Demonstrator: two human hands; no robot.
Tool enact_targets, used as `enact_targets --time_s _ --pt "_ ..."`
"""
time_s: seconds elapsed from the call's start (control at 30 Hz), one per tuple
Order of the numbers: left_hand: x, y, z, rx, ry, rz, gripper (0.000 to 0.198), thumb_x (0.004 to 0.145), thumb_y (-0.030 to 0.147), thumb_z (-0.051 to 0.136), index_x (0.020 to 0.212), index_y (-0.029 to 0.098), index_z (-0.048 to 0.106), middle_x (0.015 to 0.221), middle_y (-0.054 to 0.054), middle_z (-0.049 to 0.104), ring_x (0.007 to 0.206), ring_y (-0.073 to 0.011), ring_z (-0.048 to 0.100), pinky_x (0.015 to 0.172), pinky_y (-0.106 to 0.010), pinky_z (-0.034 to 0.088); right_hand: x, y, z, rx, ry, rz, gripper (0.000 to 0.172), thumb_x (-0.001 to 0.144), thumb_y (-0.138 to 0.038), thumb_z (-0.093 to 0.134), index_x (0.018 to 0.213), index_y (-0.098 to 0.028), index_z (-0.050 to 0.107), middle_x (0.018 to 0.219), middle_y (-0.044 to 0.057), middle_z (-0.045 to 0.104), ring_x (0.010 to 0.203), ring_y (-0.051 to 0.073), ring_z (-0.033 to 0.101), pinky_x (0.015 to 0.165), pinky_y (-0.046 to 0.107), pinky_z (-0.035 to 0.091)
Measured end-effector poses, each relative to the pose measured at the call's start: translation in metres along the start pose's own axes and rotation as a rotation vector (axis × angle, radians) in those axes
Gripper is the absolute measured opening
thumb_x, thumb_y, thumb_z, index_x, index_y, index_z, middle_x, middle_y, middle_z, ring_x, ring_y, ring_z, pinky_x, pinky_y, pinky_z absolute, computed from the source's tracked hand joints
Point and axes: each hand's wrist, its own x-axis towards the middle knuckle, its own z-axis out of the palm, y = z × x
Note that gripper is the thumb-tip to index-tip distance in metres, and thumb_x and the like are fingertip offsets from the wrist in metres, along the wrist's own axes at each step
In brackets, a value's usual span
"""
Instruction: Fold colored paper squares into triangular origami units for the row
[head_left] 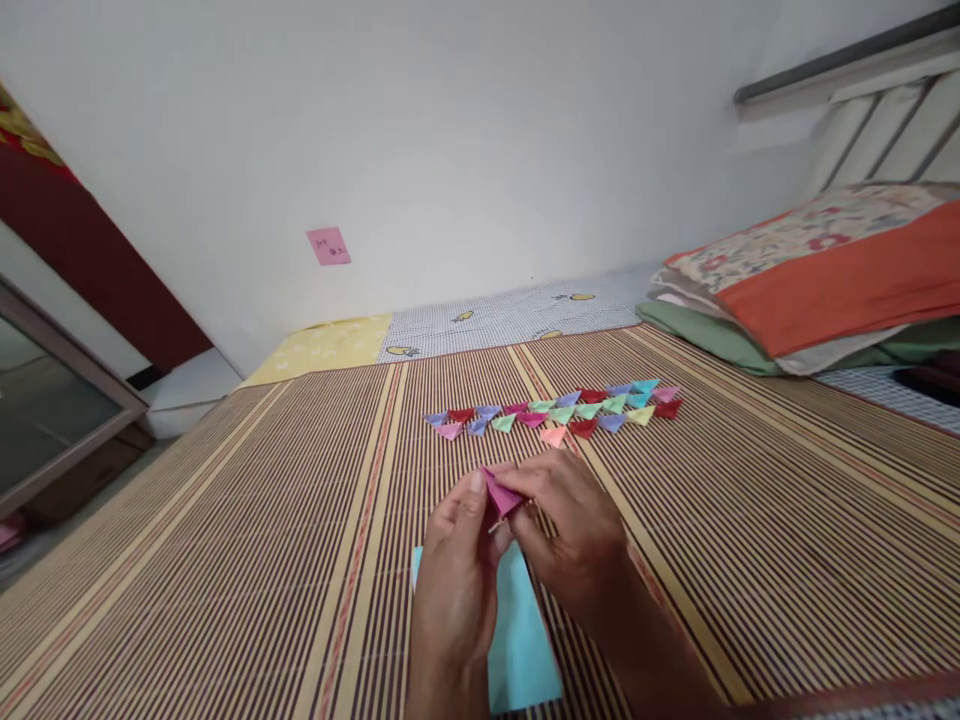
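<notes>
A small folded purple paper piece [501, 494] is pinched between both hands above the striped mat [247, 520]. My left hand [459, 560] holds its left side, with the thumb pointing up along it. On its right side, the fingers of my right hand [574, 525] are closed on the paper. Beneath the hands lies a light blue paper sheet [523, 640], partly covered by my left hand. Farther back, several folded paper triangles in many colours lie in rows, among them a salmon one [553, 437] and a yellow one [641, 415].
Folded bedding [832, 270] is piled at the right, below a radiator [892, 130]. A pink note [328, 246] is on the white wall. A checked cloth [495, 322] and a yellow cloth [330, 343] run along the mat's far edge. A glass-panelled frame stands at the left.
</notes>
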Motion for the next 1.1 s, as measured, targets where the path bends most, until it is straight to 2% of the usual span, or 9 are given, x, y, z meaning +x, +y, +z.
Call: enact_targets --time_s 0.13,0.33,0.47,0.57,0.67,0.83,0.93,1.1 --pt "-0.002 -0.002 0.004 0.018 0.012 -0.015 0.033 0.073 0.046 0.084 0.085 0.016 0.078 0.085 -0.006 0.072 0.085 -0.0189 0.066 0.074 -0.028 0.055 -0.001 -0.001 -0.001 0.023 0.019 0.080 0.030 0.089 -0.001 0.053 0.107 -0.021 0.065 0.093 0.005 0.072 0.088 0.021 0.064 0.080 0.039 0.052" --pt "-0.002 -0.004 0.005 -0.006 0.014 -0.020 0.033 0.071 0.046 0.086 0.085 0.017 0.079 0.081 -0.004 0.072 0.081 -0.0177 0.067 0.073 -0.028 0.055 -0.001 0.000 -0.001 -0.012 -0.034 -0.007 0.026 0.093 -0.003 0.051 0.099 -0.022 0.067 0.098 0.005 0.074 0.092 0.022 0.066 0.081 0.040 0.050" --pt "-0.001 -0.005 0.003 -0.084 0.073 -0.042 0.033 0.066 0.040 0.090 0.085 0.017 0.079 0.087 -0.006 0.074 0.081 -0.0194 0.068 0.071 -0.029 0.057 -0.001 -0.001 0.000 -0.120 -0.042 -0.035 0.024 0.096 -0.005 0.051 0.099 -0.022 0.068 0.097 0.005 0.074 0.089 0.021 0.064 0.079 0.038 0.049" --pt "0.001 -0.005 0.003 -0.131 0.066 -0.052 0.031 0.064 0.038 0.090 0.082 0.016 0.079 0.083 -0.005 0.073 0.079 -0.0188 0.068 0.071 -0.030 0.057 -0.002 0.000 0.001 -0.149 -0.078 -0.012 0.023 0.096 -0.007 0.051 0.104 -0.020 0.068 0.097 0.007 0.072 0.089 0.022 0.062 0.080 0.039 0.047" --pt "0.001 -0.005 0.005 -0.163 0.107 -0.065 0.031 0.059 0.035 0.093 0.077 0.015 0.078 0.080 -0.004 0.072 0.076 -0.0166 0.066 0.070 -0.027 0.056 -0.004 0.003 0.002 -0.171 -0.111 0.019 0.020 0.096 -0.010 0.051 0.107 -0.017 0.067 0.095 0.008 0.070 0.089 0.024 0.060 0.080 0.041 0.045" --pt "0.000 -0.005 0.011 -0.194 0.136 -0.083 0.031 0.051 0.029 0.095 0.073 0.014 0.079 0.080 -0.005 0.073 0.075 -0.0146 0.066 0.070 -0.023 0.055 -0.006 0.007 0.003 -0.134 -0.092 0.024 0.020 0.096 -0.008 0.051 0.100 -0.018 0.068 0.092 0.008 0.069 0.088 0.024 0.059 0.079 0.040 0.044" --pt "-0.002 -0.007 0.013 -0.177 0.112 -0.060 0.029 0.055 0.031 0.095 0.073 0.015 0.079 0.076 -0.002 0.071 0.075 -0.0130 0.065 0.067 -0.019 0.053 -0.005 0.005 0.004 -0.084 -0.058 0.062 0.017 0.096 -0.008 0.054 0.097 -0.018 0.067 0.093 0.007 0.070 0.089 0.023 0.060 0.080 0.039 0.045" --pt "0.000 -0.011 0.007 -0.004 -0.018 0.004 0.025 0.074 0.036 0.085 0.087 0.015 0.080 0.080 -0.003 0.071 0.073 -0.0126 0.062 0.066 -0.019 0.050 -0.003 0.001 0.005 0.025 0.014 0.118 0.011 0.095 -0.010 0.060 0.093 -0.019 0.065 0.090 0.006 0.070 0.086 0.021 0.063 0.076 0.036 0.048"
